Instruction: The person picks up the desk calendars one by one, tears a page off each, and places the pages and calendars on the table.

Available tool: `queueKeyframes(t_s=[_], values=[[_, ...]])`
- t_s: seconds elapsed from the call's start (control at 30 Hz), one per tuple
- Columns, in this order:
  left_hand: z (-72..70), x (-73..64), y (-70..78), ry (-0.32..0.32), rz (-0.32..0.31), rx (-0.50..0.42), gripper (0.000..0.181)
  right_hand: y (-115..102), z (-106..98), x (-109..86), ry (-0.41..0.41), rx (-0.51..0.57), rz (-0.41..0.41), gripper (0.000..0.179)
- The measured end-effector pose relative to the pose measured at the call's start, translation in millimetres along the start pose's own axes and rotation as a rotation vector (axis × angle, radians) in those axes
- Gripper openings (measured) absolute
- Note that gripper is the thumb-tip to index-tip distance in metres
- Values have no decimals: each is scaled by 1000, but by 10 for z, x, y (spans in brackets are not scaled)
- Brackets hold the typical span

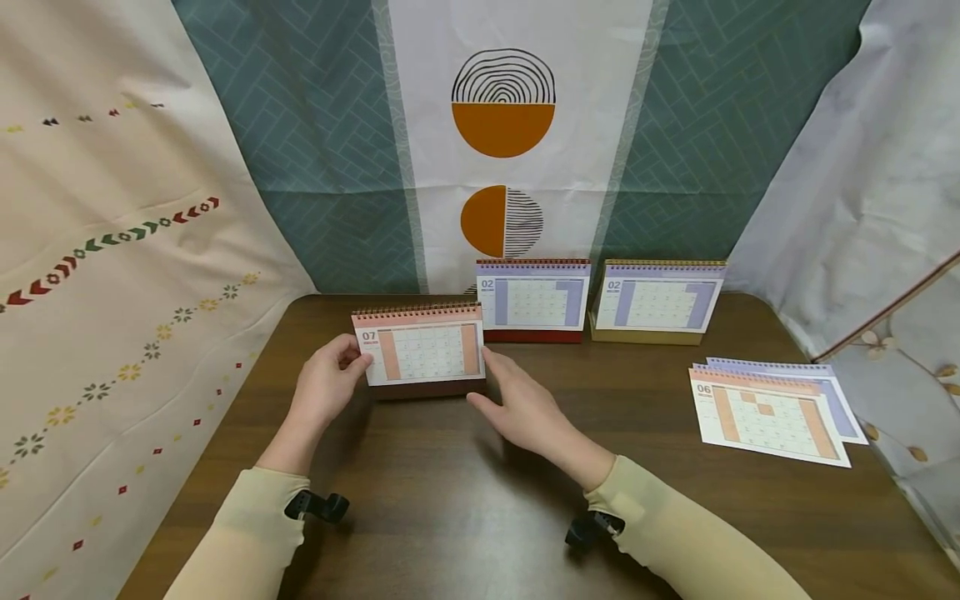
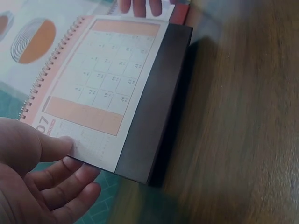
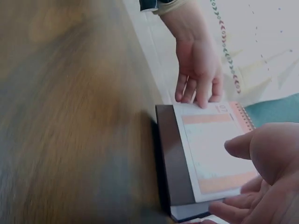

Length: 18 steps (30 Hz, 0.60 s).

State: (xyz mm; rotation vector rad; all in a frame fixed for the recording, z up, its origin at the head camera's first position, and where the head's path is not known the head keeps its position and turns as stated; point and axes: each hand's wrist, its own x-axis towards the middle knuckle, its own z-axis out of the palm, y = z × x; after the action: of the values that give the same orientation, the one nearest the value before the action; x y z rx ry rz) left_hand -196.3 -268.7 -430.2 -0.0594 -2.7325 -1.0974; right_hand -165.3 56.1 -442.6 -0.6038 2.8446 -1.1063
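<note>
A spiral-bound desk calendar (image 1: 427,354) with a dark brown base shows an orange page marked 07. My left hand (image 1: 327,382) pinches its left edge; in the left wrist view the thumb (image 2: 58,148) lies on the page and the other fingers curl behind it. At the opposite edge my right hand (image 1: 521,404) has its fingers extended along the calendar's side, with the thumb held apart from the page. Just behind stands a purple calendar (image 1: 534,302) on a red base, its page marked 02.
Another purple calendar (image 1: 660,302) on a tan base stands to the right, also at 02. Two loose calendar pads lie flat at the right: an orange pad (image 1: 765,417) marked 06 over a purple pad (image 1: 843,412). Fabric curtains (image 1: 330,142) hang around the wooden table (image 1: 450,508).
</note>
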Motion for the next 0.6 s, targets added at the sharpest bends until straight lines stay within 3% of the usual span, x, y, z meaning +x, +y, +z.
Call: queueKeyframes(t_s=[0.27, 0.6], values=[[-37, 1, -87, 42, -44, 16, 18, -14, 97, 212, -23, 231, 36, 81], [53, 128, -96, 98, -47, 59, 20, -41, 142, 489, -48, 359, 85, 82]])
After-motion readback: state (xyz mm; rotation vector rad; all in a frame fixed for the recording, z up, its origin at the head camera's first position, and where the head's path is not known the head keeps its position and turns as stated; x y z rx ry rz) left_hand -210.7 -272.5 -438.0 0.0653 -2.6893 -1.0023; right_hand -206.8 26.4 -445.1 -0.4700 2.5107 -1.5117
